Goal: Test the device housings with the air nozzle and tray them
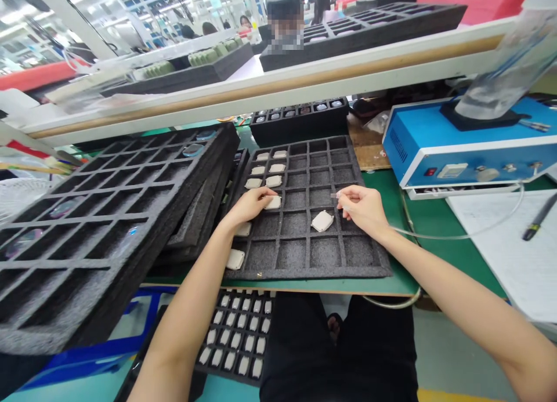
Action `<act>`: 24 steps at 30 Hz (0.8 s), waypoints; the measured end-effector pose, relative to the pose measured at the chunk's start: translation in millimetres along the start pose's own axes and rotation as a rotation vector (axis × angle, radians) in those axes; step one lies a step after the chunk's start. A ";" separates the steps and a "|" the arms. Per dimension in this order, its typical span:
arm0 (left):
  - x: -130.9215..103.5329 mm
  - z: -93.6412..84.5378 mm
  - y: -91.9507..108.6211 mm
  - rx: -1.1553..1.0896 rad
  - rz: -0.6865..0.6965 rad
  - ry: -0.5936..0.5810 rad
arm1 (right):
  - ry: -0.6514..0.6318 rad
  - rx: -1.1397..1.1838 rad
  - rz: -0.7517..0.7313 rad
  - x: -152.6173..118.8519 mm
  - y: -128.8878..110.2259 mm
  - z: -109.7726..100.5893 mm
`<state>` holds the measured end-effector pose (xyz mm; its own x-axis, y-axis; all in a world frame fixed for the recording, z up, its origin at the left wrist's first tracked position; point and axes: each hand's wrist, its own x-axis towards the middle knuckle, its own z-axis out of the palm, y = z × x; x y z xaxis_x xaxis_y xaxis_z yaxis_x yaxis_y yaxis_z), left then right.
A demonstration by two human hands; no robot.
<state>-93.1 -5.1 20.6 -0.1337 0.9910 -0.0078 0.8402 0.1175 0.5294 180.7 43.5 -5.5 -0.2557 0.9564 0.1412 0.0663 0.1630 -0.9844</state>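
Note:
A black foam tray [296, 248] with square compartments lies on the green bench in front of me. My left hand [253, 206] is closed at the tray's left side, its fingertips on the edge of a cream watch-case-shaped piece [274, 203]. Several like pieces sit in the two left columns. Another cream piece [322, 221] lies skewed in a compartment between my hands. Over the tray's right side, my right hand [362, 207] pinches the end of a thin clear hose [461, 236]. A small clear tip [334, 195] pokes out leftward from those fingers.
Stacked foam trays [108, 216] slope up at left, with a few lens-like discs inside. At right stand a blue control box [470, 141], a clear cylinder [491, 94], papers [500, 228] and a pen [539, 216]. A shelf rail [261, 91] crosses ahead. Below the bench is another filled tray [237, 335].

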 end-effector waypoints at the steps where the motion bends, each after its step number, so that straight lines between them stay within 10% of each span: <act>1: -1.1 0.3 4.3 0.026 0.002 0.015 | -0.003 0.002 -0.001 0.2 0.3 0.0; 5: -11.1 7.0 41.4 0.193 0.044 0.209 | -0.022 0.009 -0.007 0.8 0.7 0.5; 13: -22.7 43.7 119.2 0.438 0.275 -0.186 | -0.012 -0.006 -0.005 1.2 0.5 -0.5; 20: -2.9 44.9 108.1 0.192 0.195 -0.340 | 0.029 -0.003 -0.053 2.0 2.5 -0.7; 24: 10.8 51.3 90.0 -0.260 0.154 -0.202 | 0.045 -0.032 -0.063 2.5 3.7 -0.9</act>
<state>8.1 19.5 24.5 0.1129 0.9915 -0.0650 0.6774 -0.0290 0.7350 181.2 46.7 -8.6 -0.2172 0.9537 0.2081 0.0821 0.2302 -0.9697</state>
